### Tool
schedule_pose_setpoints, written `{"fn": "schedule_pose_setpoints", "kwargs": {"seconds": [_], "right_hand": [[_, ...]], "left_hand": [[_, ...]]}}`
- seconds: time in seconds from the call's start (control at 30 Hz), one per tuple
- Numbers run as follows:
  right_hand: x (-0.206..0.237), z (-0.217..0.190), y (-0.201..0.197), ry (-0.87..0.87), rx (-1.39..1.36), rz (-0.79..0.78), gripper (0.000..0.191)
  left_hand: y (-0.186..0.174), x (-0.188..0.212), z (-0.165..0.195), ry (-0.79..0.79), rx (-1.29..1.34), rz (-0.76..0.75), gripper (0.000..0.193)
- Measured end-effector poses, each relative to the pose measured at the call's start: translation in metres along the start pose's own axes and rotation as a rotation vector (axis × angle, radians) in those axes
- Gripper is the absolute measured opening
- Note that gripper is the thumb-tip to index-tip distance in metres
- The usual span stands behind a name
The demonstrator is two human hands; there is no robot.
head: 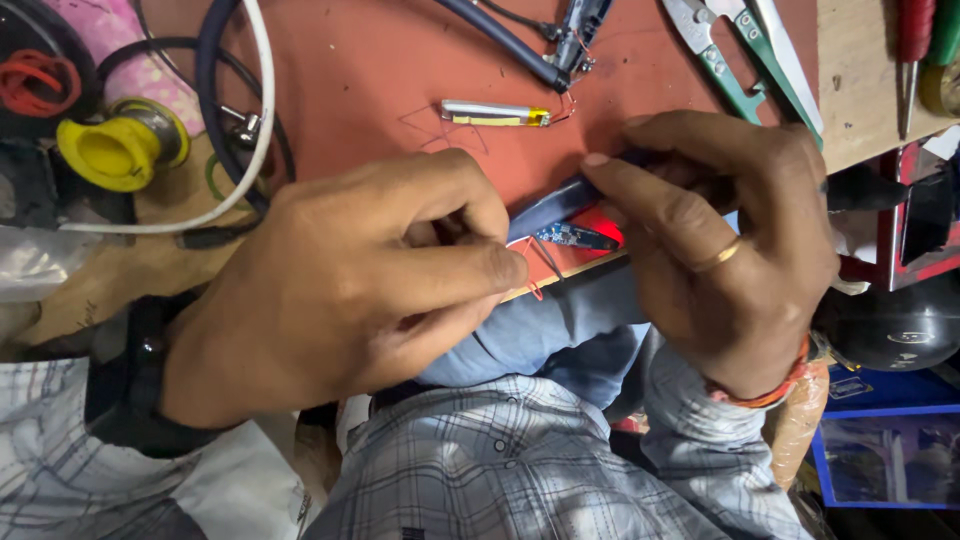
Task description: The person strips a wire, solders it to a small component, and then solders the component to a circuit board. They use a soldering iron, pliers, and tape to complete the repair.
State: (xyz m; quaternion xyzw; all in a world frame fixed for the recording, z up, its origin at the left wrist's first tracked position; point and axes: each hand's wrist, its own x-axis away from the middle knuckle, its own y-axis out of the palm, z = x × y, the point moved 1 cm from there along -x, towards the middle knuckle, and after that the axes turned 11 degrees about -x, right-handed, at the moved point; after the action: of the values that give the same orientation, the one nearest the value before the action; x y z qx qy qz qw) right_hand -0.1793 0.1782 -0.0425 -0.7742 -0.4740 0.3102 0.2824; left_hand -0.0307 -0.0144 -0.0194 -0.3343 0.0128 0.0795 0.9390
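My left hand [350, 285] is closed, its thumb and fingers pinching thin wires [545, 262] that lead from a small blue circuit board [575, 236] at the edge of the red work mat [380, 60]. My right hand [730, 235], with a ring on one finger, grips a dark blue tool [555, 198] whose tip rests over the board. A red glow shows beside the board. A slim silver cell with a yellow band [495, 114] lies on the mat just beyond my hands.
A yellow spool [120, 148] sits at the left near white and dark cables [235, 120]. Green-handled snips [745, 55] lie at the top right, a clip tool [570, 40] at top centre. Screwdrivers [915, 50] stand far right. A blue bin [885, 450] is lower right.
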Motion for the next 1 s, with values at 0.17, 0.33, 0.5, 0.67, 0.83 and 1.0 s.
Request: {"fn": "schedule_pose_setpoints", "kwargs": {"seconds": [0.17,0.33,0.5,0.67,0.83,1.0], "right_hand": [[-0.016,-0.004,-0.008,0.0,-0.065,-0.059,0.04],[-0.003,0.003,0.009,0.054,-0.247,0.198,0.028],[0.015,0.017,0.029,0.027,-0.221,0.387,0.017],[0.018,0.02,0.032,0.033,-0.311,0.442,0.007],[0.017,0.021,0.031,0.029,-0.317,0.435,0.004],[0.018,0.023,0.031,0.024,-0.301,0.439,0.004]], "left_hand": [[-0.001,0.002,0.001,0.012,0.006,0.031,0.013],[-0.001,0.002,0.001,0.021,0.021,0.029,0.014],[-0.001,0.002,0.001,0.052,0.0,0.034,0.013],[-0.001,0.002,0.002,0.06,-0.026,0.021,0.012],[-0.001,0.002,0.002,0.073,-0.033,0.02,0.012],[-0.002,0.002,0.002,0.064,-0.016,0.015,0.012]]}}
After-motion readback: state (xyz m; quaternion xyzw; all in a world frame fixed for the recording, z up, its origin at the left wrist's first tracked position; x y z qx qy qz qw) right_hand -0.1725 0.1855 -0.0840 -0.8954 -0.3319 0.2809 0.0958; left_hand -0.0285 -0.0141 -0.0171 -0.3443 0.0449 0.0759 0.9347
